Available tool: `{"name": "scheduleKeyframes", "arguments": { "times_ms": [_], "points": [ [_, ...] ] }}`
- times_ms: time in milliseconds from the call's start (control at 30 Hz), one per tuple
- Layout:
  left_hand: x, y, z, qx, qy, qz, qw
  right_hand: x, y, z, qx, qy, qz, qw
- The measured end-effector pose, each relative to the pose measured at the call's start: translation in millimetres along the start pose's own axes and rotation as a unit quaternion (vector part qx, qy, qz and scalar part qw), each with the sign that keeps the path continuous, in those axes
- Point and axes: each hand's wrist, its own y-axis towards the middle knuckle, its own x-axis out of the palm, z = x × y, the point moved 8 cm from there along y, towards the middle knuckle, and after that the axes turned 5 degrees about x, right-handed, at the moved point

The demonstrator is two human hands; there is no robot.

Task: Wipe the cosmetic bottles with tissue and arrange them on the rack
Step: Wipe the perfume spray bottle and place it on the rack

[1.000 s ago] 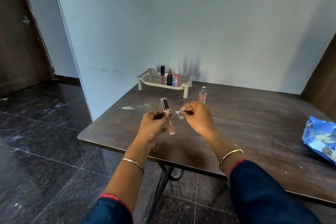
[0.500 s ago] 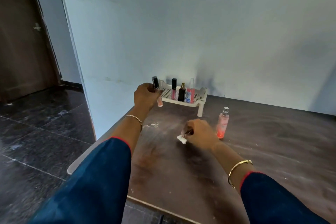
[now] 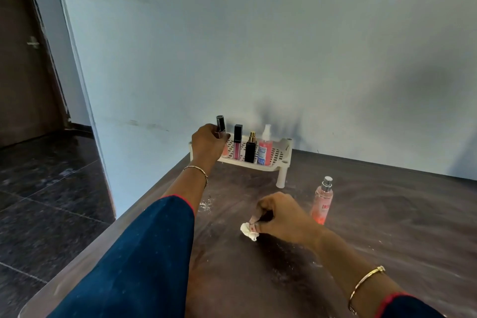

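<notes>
Against a pale blue wall (image 3: 232,46), on a scuffed brown table (image 3: 387,227), our left hand (image 3: 207,143) grips a black-capped lip gloss tube (image 3: 220,124) upright at the left end of the white perforated rack (image 3: 282,156). A pink lip gloss (image 3: 237,142), a black gold-capped bottle (image 3: 250,148) and a pink spray bottle (image 3: 265,147) stand there in a row. Nearer us, our right hand (image 3: 281,217) pinches a crumpled tissue (image 3: 248,232) against the tabletop. A pink mist bottle (image 3: 322,200) stands on the table just to its right.
</notes>
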Motion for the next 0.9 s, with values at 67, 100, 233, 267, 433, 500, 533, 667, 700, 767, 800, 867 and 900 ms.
{"name": "scheduleKeyframes", "arguments": {
  "times_ms": [67,100,233,267,433,500,533,667,700,767,800,867,900],
  "points": [
    [2,4,-2,0.003,0.01,-0.004,1.0,2,2,2,0.006,0.003,-0.014,1.0],
    [4,6,-2,0.007,0.017,-0.007,1.0,2,3,3,0.008,0.004,-0.017,1.0],
    [10,6,-4,0.028,0.065,-0.035,0.997,4,5,0,0.003,-0.011,-0.028,1.0],
    [12,6,-5,0.029,0.076,-0.041,0.996,4,6,1,0.004,-0.011,-0.03,0.999],
    [19,7,-5,0.028,0.088,-0.048,0.995,4,6,2,0.008,-0.015,-0.032,0.999],
    [19,8,-8,0.019,0.09,-0.055,0.994,4,5,1,0.007,-0.014,-0.027,1.0],
    [18,8,-10,0.015,0.091,-0.059,0.994,4,4,1,0.008,-0.012,-0.024,1.0],
    [8,4,-5,0.013,0.082,-0.042,0.996,3,-2,-1,0.016,-0.007,0.004,1.0],
    [4,1,2,0.018,0.09,-0.027,0.995,3,-6,-4,0.015,-0.007,0.011,1.0],
    [-5,-10,28,0.045,0.144,0.009,0.989,2,-15,-10,0.006,-0.009,0.032,0.999],
    [-6,-19,44,0.063,0.169,0.021,0.983,1,-19,-12,0.005,-0.004,0.044,0.999],
    [0,-42,73,0.08,0.169,0.019,0.982,-4,-31,-11,0.012,0.009,0.075,0.997],
    [7,-55,84,0.081,0.153,0.005,0.985,-7,-36,-10,0.016,0.009,0.092,0.996]
  ]
}}
